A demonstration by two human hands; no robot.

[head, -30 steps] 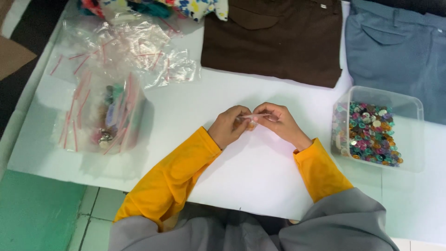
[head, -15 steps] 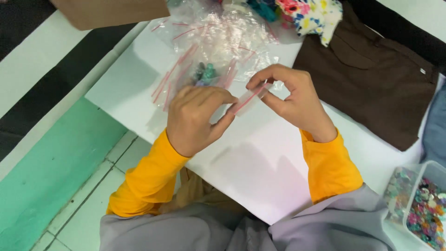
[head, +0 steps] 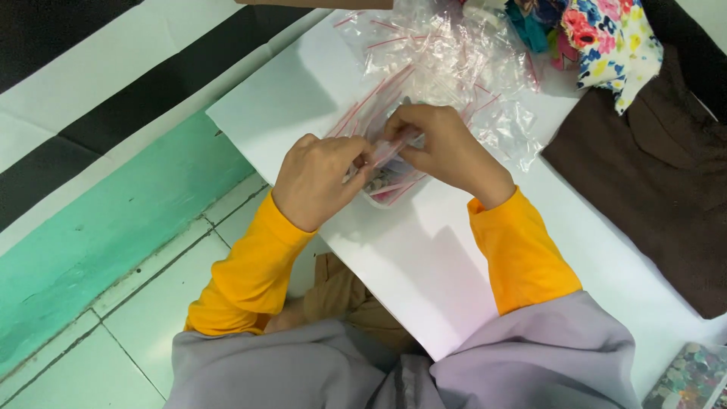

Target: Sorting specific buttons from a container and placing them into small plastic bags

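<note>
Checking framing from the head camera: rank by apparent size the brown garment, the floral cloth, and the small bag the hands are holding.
1. brown garment, largest, though cut off by the frame edge.
2. floral cloth, also cropped at the top.
3. small bag, smallest, mostly hidden between the left hand and right hand.

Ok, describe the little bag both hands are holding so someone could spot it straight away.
On the white table, near its left edge, lies a pile of clear bags. Just below it, the left hand and right hand pinch one small clear bag. Unlike the others, it is held and has small things inside.
</note>
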